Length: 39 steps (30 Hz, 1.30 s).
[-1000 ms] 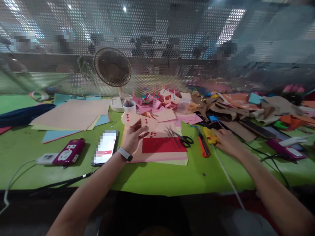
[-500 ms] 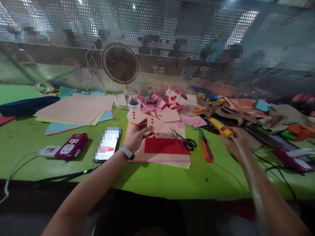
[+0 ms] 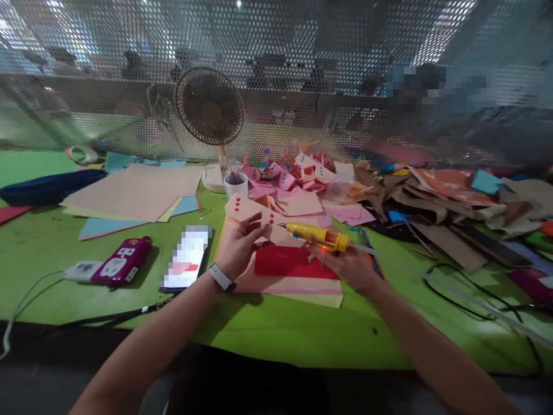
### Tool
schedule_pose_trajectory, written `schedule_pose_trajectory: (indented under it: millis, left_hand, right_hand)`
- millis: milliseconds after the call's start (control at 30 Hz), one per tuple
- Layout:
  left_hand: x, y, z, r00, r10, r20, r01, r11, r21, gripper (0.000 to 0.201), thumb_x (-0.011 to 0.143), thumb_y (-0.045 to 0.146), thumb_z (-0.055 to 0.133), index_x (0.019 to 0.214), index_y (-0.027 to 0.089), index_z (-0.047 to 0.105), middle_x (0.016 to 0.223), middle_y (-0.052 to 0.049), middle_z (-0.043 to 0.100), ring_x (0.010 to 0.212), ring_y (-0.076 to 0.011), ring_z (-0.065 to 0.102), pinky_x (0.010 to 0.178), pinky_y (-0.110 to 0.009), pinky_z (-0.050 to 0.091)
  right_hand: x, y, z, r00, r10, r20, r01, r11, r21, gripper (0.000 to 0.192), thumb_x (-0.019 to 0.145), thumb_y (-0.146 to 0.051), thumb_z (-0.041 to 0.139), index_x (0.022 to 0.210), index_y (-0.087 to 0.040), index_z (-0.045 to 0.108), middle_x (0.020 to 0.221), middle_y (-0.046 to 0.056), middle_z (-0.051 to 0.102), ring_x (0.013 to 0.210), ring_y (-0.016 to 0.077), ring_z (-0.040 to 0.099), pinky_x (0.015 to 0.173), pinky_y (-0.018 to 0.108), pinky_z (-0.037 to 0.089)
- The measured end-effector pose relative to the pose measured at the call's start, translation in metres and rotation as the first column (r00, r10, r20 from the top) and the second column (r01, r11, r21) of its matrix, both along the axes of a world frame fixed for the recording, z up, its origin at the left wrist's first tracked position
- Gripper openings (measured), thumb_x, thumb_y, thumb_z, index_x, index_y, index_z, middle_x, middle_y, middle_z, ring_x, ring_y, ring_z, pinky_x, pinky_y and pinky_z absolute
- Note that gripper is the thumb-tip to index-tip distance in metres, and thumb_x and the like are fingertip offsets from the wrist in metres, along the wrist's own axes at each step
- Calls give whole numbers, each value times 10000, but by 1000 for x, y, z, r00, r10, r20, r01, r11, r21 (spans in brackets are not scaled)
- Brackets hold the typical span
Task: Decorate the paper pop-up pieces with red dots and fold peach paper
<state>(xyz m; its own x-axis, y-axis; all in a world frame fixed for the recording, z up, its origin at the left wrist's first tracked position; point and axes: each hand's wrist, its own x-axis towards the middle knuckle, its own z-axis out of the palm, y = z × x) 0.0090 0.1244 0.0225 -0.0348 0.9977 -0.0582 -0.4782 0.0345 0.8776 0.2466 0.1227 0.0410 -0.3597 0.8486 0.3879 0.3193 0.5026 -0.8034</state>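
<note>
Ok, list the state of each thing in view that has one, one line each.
left hand: holds the pink paper piece, lifted.
right hand: grips the yellow glue gun, nozzle toward the paper.
phone: screen lit, lying flat.
fan: upright; spinning or not, cannot tell.
white cup: upright.

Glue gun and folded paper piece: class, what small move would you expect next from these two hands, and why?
Probably the right hand eases the glue gun a little to the left, until its tip meets the folded paper piece. The left hand holds that piece up above the red sheet, and the gun's tip already points at it, just short of touching.
</note>
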Motion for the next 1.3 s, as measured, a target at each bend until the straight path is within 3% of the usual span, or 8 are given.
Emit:
schedule_pose_trajectory:
  millis: [100,300,533,700,967,1300]
  left_hand:
    - [3,-3,2,1000,-5,17,4,1000,8,457,712,281,811,1134,212,648,959,-28,645,861,-154,628,675,-264,560]
    - [6,-6,3,999,-34,39,33,999,26,415,740,229,774,1137,215,655,979,-17,637,831,-127,617,697,-261,552]
    - [6,-5,-1,995,-78,55,76,996,46,403,757,193,752,1148,221,659,1040,-38,663,874,-141,629,745,-272,538]
    - [6,-6,0,994,-97,46,94,993,71,408,771,192,747,1166,221,650,960,-23,677,805,-125,637,716,-255,528]
    - [7,-7,1,995,-91,44,88,994,65,417,753,200,765,1157,217,664,1030,-37,685,812,-119,646,687,-228,539]
    - [7,-8,2,996,-88,13,87,994,59,436,761,207,764,1184,221,657,1059,-45,691,859,-137,663,719,-248,554]
  right_hand:
    - [-1,-6,-5,1000,-8,-28,7,998,-58,206,828,-433,675,880,-235,649,840,30,686,757,192,653,694,325,568]
    - [-2,-11,-3,999,-39,29,43,991,-128,204,821,-418,670,854,-232,595,809,30,636,754,207,606,635,333,522]
    - [-4,-18,0,998,-26,61,33,992,-120,193,829,-399,652,858,-216,598,819,26,642,710,192,589,657,338,504]
    - [-4,-17,-2,995,-45,92,56,991,-120,180,829,-380,636,899,-215,621,793,19,641,691,188,586,609,319,474]
    - [-4,-16,-1,995,-56,79,67,988,-142,164,823,-358,638,907,-217,627,741,-1,615,653,178,564,589,317,465]
    - [-5,-16,0,993,-54,108,71,985,-158,233,831,-437,623,914,-219,618,771,14,636,670,193,572,612,340,490]
